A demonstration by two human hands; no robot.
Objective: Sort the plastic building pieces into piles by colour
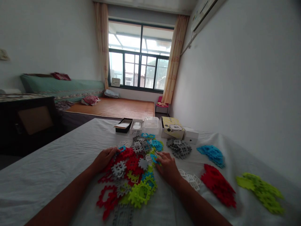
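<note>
A mixed heap of flat, notched plastic building pieces in red, grey, green, blue and white lies between my hands. At the heap's left edge, my left hand (107,158) has its fingers bent together at a small blue building piece (122,148). Red building pieces (127,153) lie right beside it. My right hand (167,166) reaches over the heap's right side, fingers apart, touching near another blue building piece (154,158) and a white one (148,157). Its fingertips partly cover what lies under them. Green building pieces (141,192) spread across the near side.
Single-colour piles stand to the right: grey (179,148), white (190,179), blue (212,154), red (217,184), green (262,191). Behind the heap are a black box (124,125), a clear plastic container (151,125), a yellow cartoon box (172,128) and a white box (191,136).
</note>
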